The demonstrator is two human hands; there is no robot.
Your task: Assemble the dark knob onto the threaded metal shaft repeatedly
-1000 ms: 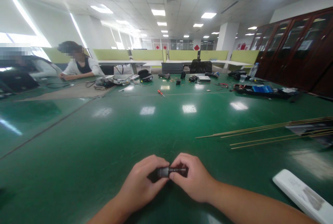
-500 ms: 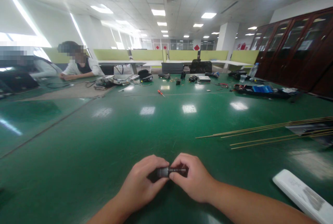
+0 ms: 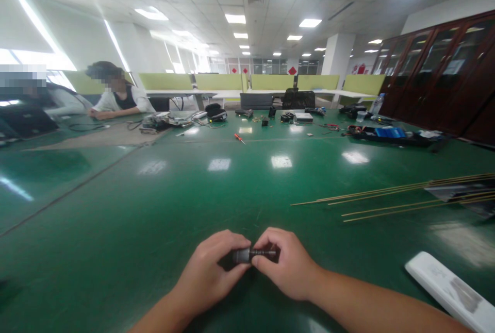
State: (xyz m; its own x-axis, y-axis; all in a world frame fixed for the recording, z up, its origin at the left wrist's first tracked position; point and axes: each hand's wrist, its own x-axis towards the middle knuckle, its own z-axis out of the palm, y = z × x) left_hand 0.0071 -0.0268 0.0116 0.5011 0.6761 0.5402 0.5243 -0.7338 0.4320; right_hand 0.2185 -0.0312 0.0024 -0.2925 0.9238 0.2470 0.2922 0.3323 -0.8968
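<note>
A small dark metal part (image 3: 243,256) lies level between my hands, just above or on the green table (image 3: 240,194); which of the two I cannot tell. Its left end is a thick grey cylinder, and a thin ridged shaft runs off to the right. My left hand (image 3: 215,267) pinches the thick end between thumb and fingers. Thumb and forefinger of my right hand (image 3: 289,266) close on it where the cylinder meets the shaft. The fingers cover some of the part, and its exact kind does not show.
Thin brass-coloured rods (image 3: 386,190) lie to the right, with a long white case (image 3: 448,286) nearer. An orange screwdriver (image 3: 239,138) lies further off. Electronics and a black tray (image 3: 386,137) line the far edge. Two people sit at the far left, one with resting forearms (image 3: 112,114).
</note>
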